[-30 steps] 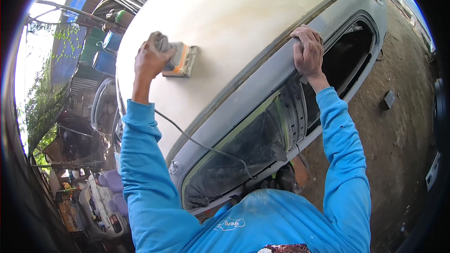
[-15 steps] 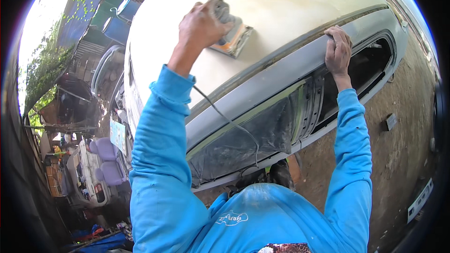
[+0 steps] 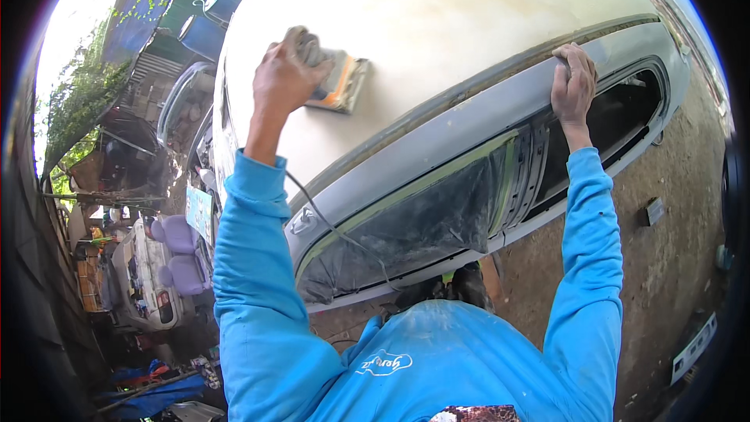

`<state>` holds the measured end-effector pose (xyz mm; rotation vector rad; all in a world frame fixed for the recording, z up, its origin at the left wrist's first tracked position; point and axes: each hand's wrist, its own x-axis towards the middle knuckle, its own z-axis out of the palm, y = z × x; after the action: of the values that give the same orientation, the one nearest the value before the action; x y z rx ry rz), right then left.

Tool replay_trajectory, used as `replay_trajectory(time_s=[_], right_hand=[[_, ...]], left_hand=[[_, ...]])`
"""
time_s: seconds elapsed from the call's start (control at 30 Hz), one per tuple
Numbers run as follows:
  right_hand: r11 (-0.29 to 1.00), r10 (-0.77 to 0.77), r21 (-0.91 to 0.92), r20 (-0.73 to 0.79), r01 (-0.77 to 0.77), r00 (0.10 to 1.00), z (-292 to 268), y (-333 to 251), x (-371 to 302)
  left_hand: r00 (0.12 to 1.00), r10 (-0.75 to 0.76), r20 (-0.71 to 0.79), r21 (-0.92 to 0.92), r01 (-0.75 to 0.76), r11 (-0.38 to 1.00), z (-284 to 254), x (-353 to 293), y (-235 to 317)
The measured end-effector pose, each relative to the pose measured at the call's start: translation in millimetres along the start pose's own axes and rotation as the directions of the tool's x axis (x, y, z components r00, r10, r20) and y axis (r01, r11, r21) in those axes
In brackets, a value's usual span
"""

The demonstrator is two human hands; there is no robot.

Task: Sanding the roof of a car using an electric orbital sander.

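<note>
L hand [image 3: 289,78]: gripping sander [image 3: 342,86], prob. pressing it flat on roof [image 3: 437,31].
R hand [image 3: 574,84]: resting on near rail [image 3: 453,131], likely bracing; grip unclear.

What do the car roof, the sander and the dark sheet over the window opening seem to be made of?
Car roof: probably coated metal; smooth, pale cream, mostly matte with faint tan patches.
Sander: possibly hard plastic; grey and orange, looks dusty, material uncertain.
Dark sheet: likely thin plastic film; wrinkled, with a slight sheen.
</note>
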<state>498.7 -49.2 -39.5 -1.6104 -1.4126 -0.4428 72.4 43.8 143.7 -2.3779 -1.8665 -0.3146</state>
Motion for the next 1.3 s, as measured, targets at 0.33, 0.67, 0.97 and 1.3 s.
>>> replay_trajectory(time_s=[0.33,0.67,0.97,1.3], right_hand=[[1.0,0.004,-0.01,0.0,-0.003,1.0,1.3,7.3,-1.1],[1.0,0.002,-0.016,-0.01,-0.002,1.0,3.1,8.1,-1.7],[1.0,0.007,-0.02,-0.024,-0.007,1.0,5.6,7.3,-1.9],[0.999,0.044,0.002,-0.023,-0.044,0.999,5.9,6.1,-1.5]], left_hand=[[0.963,0.267,-0.029,-0.052,-0.268,0.962,19.0,21.1,142.3],[0.997,0.064,-0.034,-0.021,-0.065,0.998,8.7,-4.2,31.7],[0.986,-0.166,0.026,-0.039,0.167,0.985,-10.4,-29.2,-40.1],[0.987,0.157,-0.028,-0.021,-0.158,0.987,12.3,-1.0,104.8]])
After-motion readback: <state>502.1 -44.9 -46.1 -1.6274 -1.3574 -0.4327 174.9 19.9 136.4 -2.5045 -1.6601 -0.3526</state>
